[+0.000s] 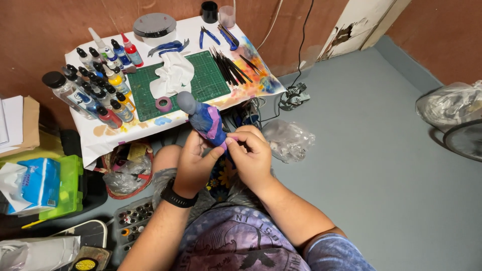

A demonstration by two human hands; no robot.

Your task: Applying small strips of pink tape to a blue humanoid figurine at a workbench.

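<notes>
Figurine (203, 118) with a grey rounded head and a body painted in dark blue and purple is held in the air, tilted, just in front of the low desk (251, 75) and above the person's knees. Both hands grasp it at its lower end: the left hand (193, 163), with a black watch on the wrist, is closed around the base from below, and the right hand (251, 153) pinches the lower edge with the fingertips, where a small pink-purple part shows.

On the desk, a green cutting mat (211, 75) carries a crumpled white cloth (173, 75) and a roll of purple tape (163, 104). A group of small paint bottles (103, 85) with black, white and red caps stands at the left side of the mat; a row of black brushes (228, 68) lies at its right. A black cup (209, 11) and a clear cup (227, 15) stand at the far edge; I cannot tell what is in them.

On the floor, a round red basket (125, 173) holds crumpled plastic, and a tray (131, 223) holds small paint pots. A green plastic box (65, 185) stands to the left, with a blue tissue pack (35, 183) beside it.
</notes>
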